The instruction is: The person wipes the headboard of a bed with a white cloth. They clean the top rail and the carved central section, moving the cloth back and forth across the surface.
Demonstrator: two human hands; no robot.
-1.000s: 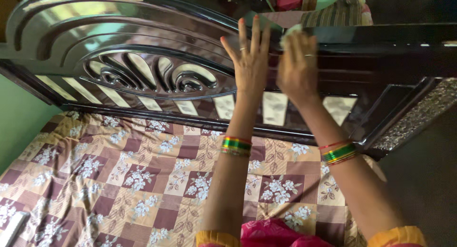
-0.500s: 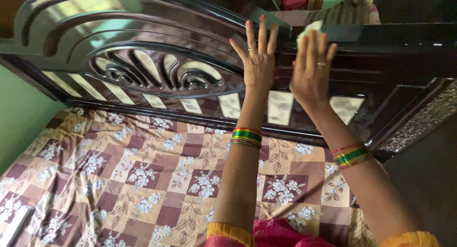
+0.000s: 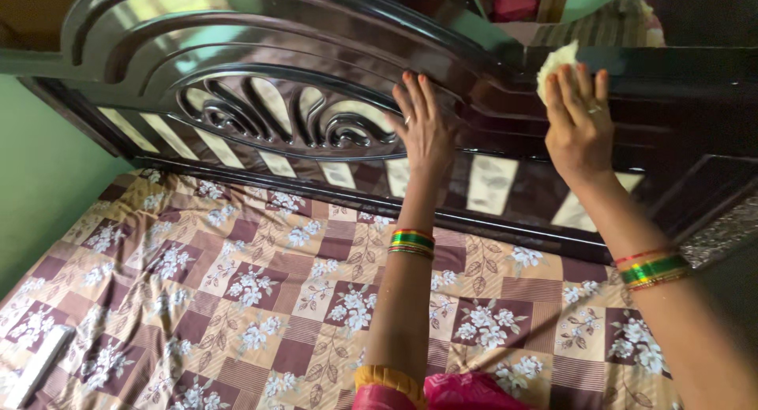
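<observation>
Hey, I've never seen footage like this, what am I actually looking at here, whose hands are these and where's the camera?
The camera sits on a person's head and looks down along their own two bare arms, so there is one view only and no machine. They are leaning over a bed covered by a checked, flower-printed sheet. In front of them stands a dark, glossy carved wooden headboard. The left hand lies flat and open against the headboard, holding nothing. The right hand presses a pale cloth against the headboard's upper edge; only part of the cloth shows above the fingers. Both wrists wear coloured bangles.
</observation>
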